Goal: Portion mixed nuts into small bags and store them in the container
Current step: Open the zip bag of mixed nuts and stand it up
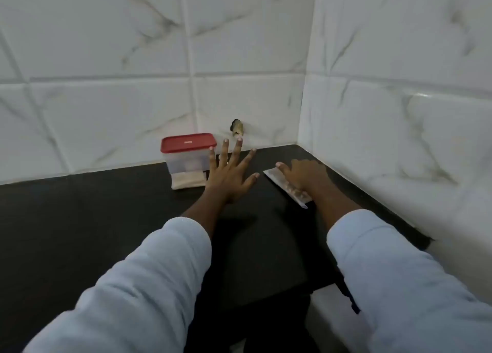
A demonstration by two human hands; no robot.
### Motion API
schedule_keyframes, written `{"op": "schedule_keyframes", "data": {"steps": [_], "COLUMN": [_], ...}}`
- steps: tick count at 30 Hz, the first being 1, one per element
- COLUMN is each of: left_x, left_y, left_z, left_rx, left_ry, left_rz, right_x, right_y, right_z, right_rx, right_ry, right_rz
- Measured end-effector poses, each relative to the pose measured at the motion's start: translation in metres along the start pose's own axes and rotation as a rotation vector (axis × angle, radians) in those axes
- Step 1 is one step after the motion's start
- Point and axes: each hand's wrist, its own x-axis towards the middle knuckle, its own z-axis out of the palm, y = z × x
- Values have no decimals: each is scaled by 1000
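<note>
A clear plastic container with a red lid stands near the back wall on the black counter. Pale small bags lie flat in front of it. My left hand hovers just right of the container with fingers spread and straight, holding nothing. My right hand lies on a clear bag of mixed nuts on the counter, fingers curled over its far side; the hand hides most of the bag.
White marble-look tiled walls close the corner behind and to the right. A small chipped hole marks the back wall above the counter. The counter's front edge drops off at the lower right.
</note>
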Motion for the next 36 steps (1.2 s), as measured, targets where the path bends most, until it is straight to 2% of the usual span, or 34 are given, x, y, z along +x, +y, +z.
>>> {"op": "schedule_keyframes", "data": {"steps": [3,8,12,18,23,25,28,30,34,36], "left_x": [-2,-12,-30,-66,-98,-107,-108,-104,-99,-98], "left_y": [-2,-26,-52,-92,-117,-124,-130,-133,-133,-126], "left_z": [4,15,12,-8,-18,-17,-17,-14,-11,-15], "left_rx": [54,53,-39,-200,-113,-175,-285,-308,-267,-276], "left_ry": [-75,-158,-213,-164,-151,-154,-157,-181,-257,-291], "left_rz": [2,-12,-26,-172,-132,-126,-114,-117,-146,-175], "right_x": [6,12,25,22,6,1,1,6,20,20], "right_y": [9,6,-14,-107,-164,-167,-157,-145,-123,-122], "right_z": [7,16,19,30,51,63,59,49,47,46], "right_rx": [39,83,88,83,294,279,117,93,108,181], "right_ry": [-220,-300,-382,-435,-414,-325,-283,-318,-492,-490], "right_rz": [117,38,-209,-624,-878,-893,-832,-789,-698,-719]}}
